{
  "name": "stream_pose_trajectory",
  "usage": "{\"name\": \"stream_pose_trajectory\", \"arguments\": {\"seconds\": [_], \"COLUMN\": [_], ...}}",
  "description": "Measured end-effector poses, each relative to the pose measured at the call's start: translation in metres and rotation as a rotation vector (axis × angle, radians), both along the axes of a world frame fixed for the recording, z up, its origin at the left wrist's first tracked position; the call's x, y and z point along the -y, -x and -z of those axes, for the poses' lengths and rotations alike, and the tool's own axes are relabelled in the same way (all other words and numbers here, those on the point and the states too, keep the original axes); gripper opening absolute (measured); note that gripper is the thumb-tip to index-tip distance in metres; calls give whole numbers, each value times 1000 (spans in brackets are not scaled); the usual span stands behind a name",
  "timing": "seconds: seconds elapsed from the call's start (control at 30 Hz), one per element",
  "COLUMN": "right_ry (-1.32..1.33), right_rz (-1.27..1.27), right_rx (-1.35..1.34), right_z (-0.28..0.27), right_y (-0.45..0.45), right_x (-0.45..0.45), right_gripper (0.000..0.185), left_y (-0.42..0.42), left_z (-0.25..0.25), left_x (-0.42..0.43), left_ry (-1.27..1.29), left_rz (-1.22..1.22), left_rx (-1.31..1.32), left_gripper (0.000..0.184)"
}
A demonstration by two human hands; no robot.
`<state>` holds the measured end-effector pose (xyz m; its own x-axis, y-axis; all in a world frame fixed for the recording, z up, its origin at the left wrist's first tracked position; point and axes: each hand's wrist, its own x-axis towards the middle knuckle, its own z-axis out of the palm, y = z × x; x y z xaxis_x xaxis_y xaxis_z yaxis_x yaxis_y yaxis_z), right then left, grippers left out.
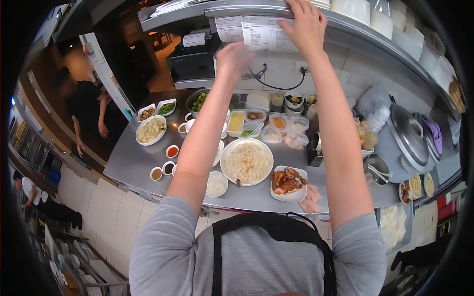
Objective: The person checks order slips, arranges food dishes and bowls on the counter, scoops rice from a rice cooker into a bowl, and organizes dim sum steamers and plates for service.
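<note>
My right hand point(307, 29) is raised to the metal ticket rail point(232, 12) on the shelf edge. Its fingers are apart, the thumb over a printed order ticket point(282, 40) and the other fingers against the rail. More order tickets point(254, 29) hang beside it to the left. Just below them is my left hand point(234, 60), its fingers smeared by motion, so their pose is unclear. Under my arms on the steel counter point(242, 199) stand a large bowl of fried rice point(247, 162), a small bowl of white rice point(216, 184) and a dish of roast chicken point(288, 181).
A black printer point(192, 61) sits left of the tickets. Sauce cups point(172, 151), lidded plastic tubs point(279, 122) and a noodle-like dish point(151, 130) line the counter. Pot lids point(409, 133) lean at right. A person in black point(84, 106) stands beyond the counter's left end.
</note>
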<state>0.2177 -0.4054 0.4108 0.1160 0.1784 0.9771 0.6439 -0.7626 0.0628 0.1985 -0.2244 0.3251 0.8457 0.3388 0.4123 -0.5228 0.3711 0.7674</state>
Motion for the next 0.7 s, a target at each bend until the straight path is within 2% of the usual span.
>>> {"name": "stream_pose_trajectory", "arguments": {"seconds": [0.43,0.7], "right_ry": [-27,-22], "right_rz": [-60,-64], "right_rx": [14,14], "right_z": [0,1], "right_y": [-1,1], "right_x": [4,5], "right_gripper": [56,57], "left_y": [-10,-14], "left_z": [-13,-3], "left_x": [7,5], "left_ry": [112,130], "left_rz": [80,38], "left_rx": [158,124], "left_gripper": [15,14]}}
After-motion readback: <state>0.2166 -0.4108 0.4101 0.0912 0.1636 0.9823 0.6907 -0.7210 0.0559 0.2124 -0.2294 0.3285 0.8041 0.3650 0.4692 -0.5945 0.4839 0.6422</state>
